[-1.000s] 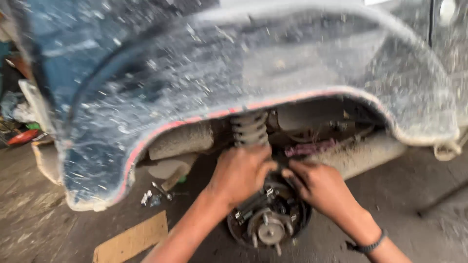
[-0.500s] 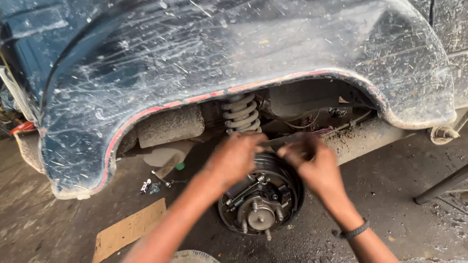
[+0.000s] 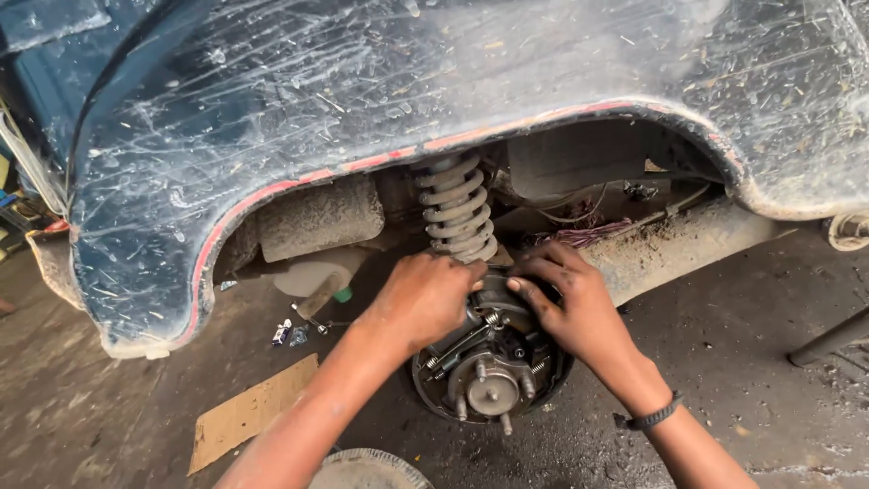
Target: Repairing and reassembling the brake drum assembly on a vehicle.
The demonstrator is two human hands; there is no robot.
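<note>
Grimy concrete floor [image 3: 769, 344] under a dusty blue car body [image 3: 362, 81], wheel off, arch open. We see a bare brake assembly [image 3: 493, 362] on the floor side of the arch, its hub with studs facing us, just below a coil spring [image 3: 457, 208]. Our left hand [image 3: 430, 299] sits on the upper left of the assembly, fingers curled over its top parts; whether that grip is closed on anything we cannot tell. Our right hand [image 3: 570, 303] presses on the upper right rim, fingers spread and bent, not wrapped around anything. A black wristband [image 3: 654, 415] is on the right wrist. Cardboard [image 3: 253, 412] lies flat on the floor toward the left, small bits [image 3: 290, 333] near it.
</note>
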